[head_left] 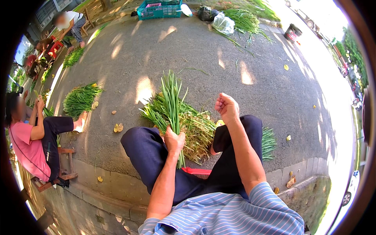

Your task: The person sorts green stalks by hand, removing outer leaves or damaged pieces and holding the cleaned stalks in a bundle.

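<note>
My left hand [174,141] is closed around the lower part of a bunch of long green leafy stalks [172,105], which look like garlic chives; the leaf tips point away from me. Apart from the bunch, my right hand [227,108] is raised over my right knee with its fingers curled; whether something small is pinched in them cannot be told. A pile of green leaves and yellowed, straw-like trimmings [197,129] lies on the asphalt between my legs. More green leaves [268,144] show beyond my right thigh.
At left a person in a pink top [30,147] sits on a wooden stool [66,176], near a heap of greens [80,99]. Other people sit farther up left. A teal crate [160,12], plastic bags [223,23], more greens [242,20] and a dark bucket [293,33] stand along the far side.
</note>
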Tool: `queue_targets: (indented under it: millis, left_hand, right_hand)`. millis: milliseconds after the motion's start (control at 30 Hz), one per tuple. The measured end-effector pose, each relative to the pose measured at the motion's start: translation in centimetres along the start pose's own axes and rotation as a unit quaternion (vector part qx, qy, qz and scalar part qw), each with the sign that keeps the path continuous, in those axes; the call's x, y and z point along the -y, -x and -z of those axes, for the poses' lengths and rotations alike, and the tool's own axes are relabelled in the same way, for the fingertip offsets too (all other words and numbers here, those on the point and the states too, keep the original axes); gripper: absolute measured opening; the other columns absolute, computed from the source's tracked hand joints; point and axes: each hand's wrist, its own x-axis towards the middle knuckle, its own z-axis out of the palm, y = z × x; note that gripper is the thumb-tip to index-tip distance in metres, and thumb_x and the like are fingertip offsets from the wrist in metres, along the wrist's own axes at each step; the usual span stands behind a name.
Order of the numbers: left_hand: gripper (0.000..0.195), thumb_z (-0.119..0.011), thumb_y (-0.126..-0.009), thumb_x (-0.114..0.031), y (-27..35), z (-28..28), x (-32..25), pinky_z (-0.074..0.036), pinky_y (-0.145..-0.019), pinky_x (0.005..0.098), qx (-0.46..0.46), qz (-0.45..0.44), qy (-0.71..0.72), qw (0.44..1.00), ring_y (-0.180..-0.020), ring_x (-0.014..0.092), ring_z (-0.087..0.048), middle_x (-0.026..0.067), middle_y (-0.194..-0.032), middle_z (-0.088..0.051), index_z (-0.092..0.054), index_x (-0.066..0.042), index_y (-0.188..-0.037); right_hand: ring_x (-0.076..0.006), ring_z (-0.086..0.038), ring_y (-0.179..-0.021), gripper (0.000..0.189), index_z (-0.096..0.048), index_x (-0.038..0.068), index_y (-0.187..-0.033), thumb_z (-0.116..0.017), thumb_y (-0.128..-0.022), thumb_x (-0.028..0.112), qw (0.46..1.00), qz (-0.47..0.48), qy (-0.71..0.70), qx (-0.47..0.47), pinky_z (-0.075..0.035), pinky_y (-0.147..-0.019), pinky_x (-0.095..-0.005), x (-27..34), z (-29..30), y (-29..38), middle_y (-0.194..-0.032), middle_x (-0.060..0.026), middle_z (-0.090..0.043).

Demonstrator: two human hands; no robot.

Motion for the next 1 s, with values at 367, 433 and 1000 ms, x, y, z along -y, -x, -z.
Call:
queue_targets:
  millis: [367,433,1000]
  left_hand:
    - [0.027,-0.059,-0.065,-0.011,-0.8,0.0,0.8,-0.047,-0.065,0.0432,-0.097,-0.021,0.057,0.993,-0.067,0.038,-0.06,0.0177,-0.069,-0.06,-0.054,0.001,-0.089]
    - [0.026,-0.06,-0.065,-0.011,-0.8,0.1,0.9,-0.047,-0.065,0.0438,-0.099,-0.022,0.049,0.994,-0.068,0.039,-0.059,0.0177,-0.069,-0.06,-0.054,0.001,-0.088]
    - [0.029,-0.062,-0.066,-0.01,0.3,-0.3,-0.3,-0.048,-0.066,0.0362,-0.016,-0.032,0.097,0.995,-0.066,0.028,-0.06,0.0149,-0.075,-0.063,-0.055,0.001,-0.093]
  right_hand:
    - [-0.0291,-0.065,-0.068,0.02,-0.071,0.009,-0.085,-0.057,-0.078,0.022,0.7,0.124,0.692,0.126,-0.052,-0.065,-0.0419,-5.7,-0.1,3.7,-0.074,-0.0168,-0.066]
    - [-0.0328,-0.065,-0.071,0.024,-0.07,0.008,-0.085,-0.055,-0.079,0.026,0.646,0.09,0.732,0.199,-0.052,-0.066,-0.0416,-6.5,-0.7,4.5,-0.076,-0.0192,-0.065]
    - [-0.0039,-0.053,-0.056,0.027,-0.06,0.006,-0.092,-0.066,-0.084,0.031,0.921,-0.154,0.289,0.209,-0.042,-0.046,-0.0182,-5.8,-3.3,5.3,-0.074,0.0033,-0.058]
